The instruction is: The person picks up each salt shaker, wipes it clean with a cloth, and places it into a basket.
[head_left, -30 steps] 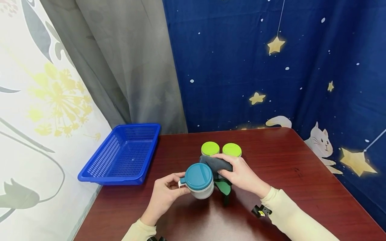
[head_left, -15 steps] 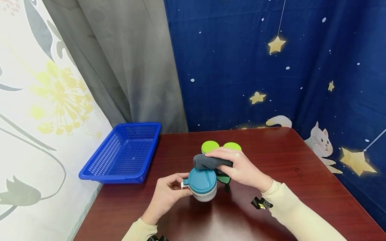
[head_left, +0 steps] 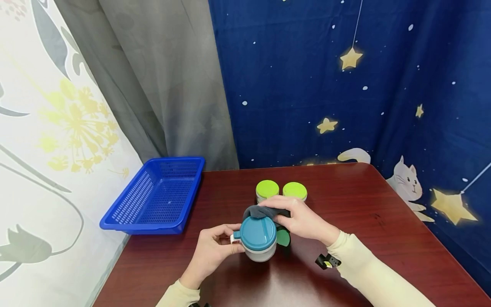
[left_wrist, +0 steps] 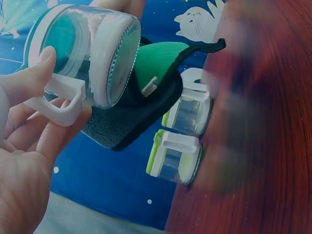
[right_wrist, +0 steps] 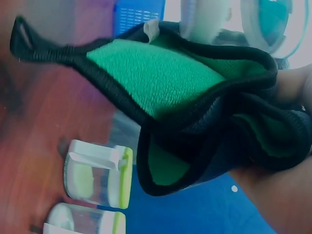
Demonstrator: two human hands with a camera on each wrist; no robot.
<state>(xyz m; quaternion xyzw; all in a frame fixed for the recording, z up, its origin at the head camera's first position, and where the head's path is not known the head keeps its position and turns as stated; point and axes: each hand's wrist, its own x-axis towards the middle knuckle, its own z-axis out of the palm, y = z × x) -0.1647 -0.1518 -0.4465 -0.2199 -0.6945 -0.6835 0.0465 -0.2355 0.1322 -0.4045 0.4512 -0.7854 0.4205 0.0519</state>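
My left hand (head_left: 215, 245) grips the white handle (left_wrist: 68, 97) of a clear glass seasoning jar (left_wrist: 95, 53) between thumb and fingers. Its teal lid (head_left: 257, 234) faces up toward the head camera. A folded cloth (head_left: 255, 210), dark grey outside and green inside with black edging and a hanging loop, is held in my right hand (head_left: 303, 215). The cloth laps against the far side of the jar, right at the lid's edge. In the right wrist view the cloth's green face (right_wrist: 156, 73) covers most of the fingers, and the jar shows behind it.
Two similar jars with lime-green lids, a left one (head_left: 267, 187) and a right one (head_left: 294, 190), stand side by side just beyond my right hand. A blue perforated plastic basket (head_left: 157, 230) sits at the table's left edge. The table (head_left: 383, 238) is dark reddish wood, with curtains behind.
The cloth has shifted from the jar's right side, across the lid's far edge, to the jar's far side. The jar has come slightly right and nearer.
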